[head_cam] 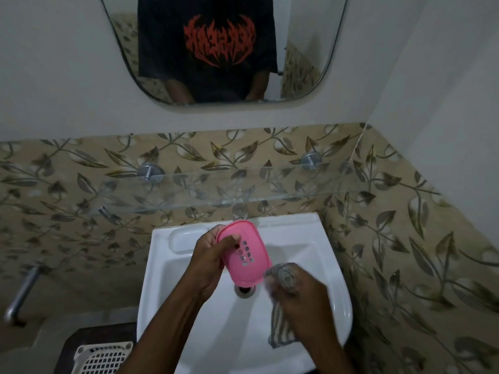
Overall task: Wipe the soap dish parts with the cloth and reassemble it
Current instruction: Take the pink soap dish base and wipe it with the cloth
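My left hand [209,259] grips a pink oval soap dish part [244,252] with drain slots, held tilted over the white sink [318,244]. The thumb lies across its upper left rim. My right hand [299,295] is closed on a grey striped cloth [280,273], bunched at the dish's lower right edge, with a loose end hanging down below the wrist. I cannot tell whether cloth and dish touch. No other soap dish part is in view.
The sink drain [245,289] lies directly beneath the dish. A tap [239,210] stands behind it under a glass shelf [216,190]. A mirror [216,49] hangs on the wall above. A white plastic basket [104,357] sits at the lower left, and a metal pipe [23,292] juts from the left wall.
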A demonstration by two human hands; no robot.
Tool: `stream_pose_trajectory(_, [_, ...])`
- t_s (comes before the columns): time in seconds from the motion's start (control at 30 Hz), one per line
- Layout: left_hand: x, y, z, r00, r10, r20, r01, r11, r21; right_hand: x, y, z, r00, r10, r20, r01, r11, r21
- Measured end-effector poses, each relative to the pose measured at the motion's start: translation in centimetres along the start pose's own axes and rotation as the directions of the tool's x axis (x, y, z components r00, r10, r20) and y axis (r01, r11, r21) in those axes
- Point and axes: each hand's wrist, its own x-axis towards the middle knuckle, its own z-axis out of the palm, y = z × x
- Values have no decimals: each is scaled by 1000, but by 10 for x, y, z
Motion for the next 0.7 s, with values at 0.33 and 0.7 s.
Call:
stream_pose_trajectory(0.33, [4,-28,28,955,-208,209,258,933,-250,16,37,-22,782,429,452,-609,373,700])
stream_pose_trajectory(0.7, [28,-43,39,901,-397,172,415,906,-82,66,103,-59,886,-447,121,457,886,-71])
